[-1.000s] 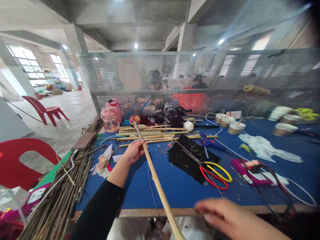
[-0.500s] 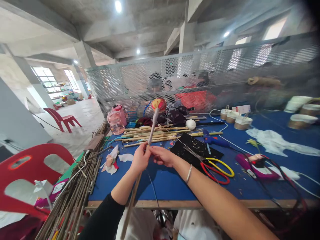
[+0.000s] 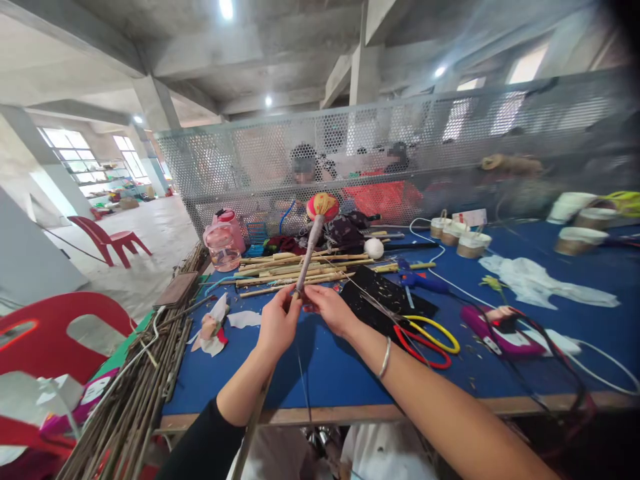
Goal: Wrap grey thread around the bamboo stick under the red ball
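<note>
A long wooden stick slants up from my lap, its upper part wrapped in pale greyish material. At its top sits a round red and yellow cloth-covered ball. My left hand is closed around the stick just under the wrapped part. Fingers of my right hand pinch at the same spot from the right; their tips are partly hidden. A thin dark strand hangs below the hands past the table edge. Scissors with red and yellow handles lie right of my right hand, partly over black cloth.
Cut sticks lie behind my hands, near a white ball and a blue glue gun. A pink jug stands at left, above a bundle of long twigs. Small pots stand at right. A perforated metal screen closes the back.
The view has shifted slightly, so the table things sit a little further left. My right hand has come closer around the stick; my left hand keeps its hold.
</note>
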Demonstrator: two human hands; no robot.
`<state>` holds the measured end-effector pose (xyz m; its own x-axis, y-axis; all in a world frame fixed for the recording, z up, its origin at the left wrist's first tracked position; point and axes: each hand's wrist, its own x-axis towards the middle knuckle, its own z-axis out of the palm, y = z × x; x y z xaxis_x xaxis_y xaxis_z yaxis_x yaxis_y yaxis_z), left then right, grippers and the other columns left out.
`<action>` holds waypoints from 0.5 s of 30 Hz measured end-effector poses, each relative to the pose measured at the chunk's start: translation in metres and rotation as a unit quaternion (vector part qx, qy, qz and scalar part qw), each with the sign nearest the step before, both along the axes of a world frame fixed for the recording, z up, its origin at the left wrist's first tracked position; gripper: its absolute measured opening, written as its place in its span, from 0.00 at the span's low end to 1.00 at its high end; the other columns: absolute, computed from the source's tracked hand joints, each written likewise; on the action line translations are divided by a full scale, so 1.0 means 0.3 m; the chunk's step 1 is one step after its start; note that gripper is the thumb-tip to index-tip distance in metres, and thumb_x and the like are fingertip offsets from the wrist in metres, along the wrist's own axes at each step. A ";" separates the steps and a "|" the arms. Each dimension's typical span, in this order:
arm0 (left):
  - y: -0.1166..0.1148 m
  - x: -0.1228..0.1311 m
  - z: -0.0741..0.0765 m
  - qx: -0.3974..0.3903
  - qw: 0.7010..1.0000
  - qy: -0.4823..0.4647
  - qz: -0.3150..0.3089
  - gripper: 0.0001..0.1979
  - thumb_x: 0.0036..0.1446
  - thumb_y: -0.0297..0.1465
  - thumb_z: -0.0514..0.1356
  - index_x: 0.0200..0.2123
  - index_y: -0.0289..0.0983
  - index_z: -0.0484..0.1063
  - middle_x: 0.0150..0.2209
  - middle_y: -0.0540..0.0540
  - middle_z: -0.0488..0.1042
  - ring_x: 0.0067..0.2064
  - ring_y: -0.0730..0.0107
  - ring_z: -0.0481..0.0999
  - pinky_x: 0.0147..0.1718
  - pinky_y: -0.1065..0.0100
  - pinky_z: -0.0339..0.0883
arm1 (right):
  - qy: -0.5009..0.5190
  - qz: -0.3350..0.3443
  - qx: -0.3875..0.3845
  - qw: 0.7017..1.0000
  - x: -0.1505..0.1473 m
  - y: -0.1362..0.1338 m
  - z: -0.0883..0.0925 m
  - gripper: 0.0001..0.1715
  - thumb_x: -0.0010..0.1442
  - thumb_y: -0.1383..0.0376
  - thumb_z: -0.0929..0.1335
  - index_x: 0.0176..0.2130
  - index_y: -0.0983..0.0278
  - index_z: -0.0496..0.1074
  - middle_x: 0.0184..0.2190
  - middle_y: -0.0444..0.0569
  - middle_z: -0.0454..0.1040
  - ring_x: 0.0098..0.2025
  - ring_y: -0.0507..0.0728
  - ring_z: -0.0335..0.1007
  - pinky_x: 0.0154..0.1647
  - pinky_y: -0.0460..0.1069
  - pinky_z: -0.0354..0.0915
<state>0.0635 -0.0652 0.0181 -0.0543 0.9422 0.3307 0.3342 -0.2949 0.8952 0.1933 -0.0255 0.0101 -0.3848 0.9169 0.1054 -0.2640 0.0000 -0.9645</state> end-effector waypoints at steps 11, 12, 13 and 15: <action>0.118 0.019 0.021 0.035 0.994 0.094 0.047 0.22 0.52 0.27 0.55 0.52 0.35 0.58 0.30 0.48 0.73 0.31 0.69 0.73 0.32 0.69 0.62 | 0.013 0.094 -0.093 0.991 0.016 0.059 0.031 0.19 0.48 0.57 0.72 0.37 0.64 0.71 0.29 0.45 0.71 0.21 0.46 0.59 0.14 0.39 0.47; 0.121 0.019 0.011 0.029 0.993 0.101 0.048 0.24 0.52 0.26 0.55 0.53 0.35 0.57 0.30 0.48 0.73 0.31 0.69 0.72 0.31 0.69 0.61 | -0.012 0.077 -0.094 0.992 0.019 0.062 0.019 0.18 0.47 0.57 0.72 0.36 0.65 0.71 0.25 0.43 0.69 0.18 0.44 0.55 0.13 0.40 0.43; 0.122 0.020 0.002 0.021 0.993 0.106 0.047 0.24 0.52 0.26 0.55 0.54 0.36 0.56 0.30 0.48 0.73 0.30 0.69 0.72 0.31 0.69 0.61 | -0.035 0.053 -0.089 0.994 0.023 0.064 0.008 0.17 0.47 0.57 0.72 0.34 0.66 0.71 0.22 0.42 0.68 0.16 0.44 0.51 0.13 0.40 0.41; 0.122 0.021 -0.012 0.006 0.993 0.109 0.047 0.24 0.52 0.28 0.55 0.54 0.36 0.57 0.29 0.49 0.72 0.30 0.68 0.72 0.30 0.70 0.60 | -0.070 -0.006 -0.059 0.996 0.029 0.071 -0.009 0.16 0.46 0.57 0.72 0.29 0.67 0.71 0.19 0.41 0.66 0.17 0.44 0.51 0.15 0.41 0.46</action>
<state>0.0697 -0.0287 0.0146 -0.0669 0.9322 0.3557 0.5455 -0.2643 0.7953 0.2021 -0.0042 0.0074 -0.3772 0.9244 -0.0565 -0.1277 -0.1123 -0.9854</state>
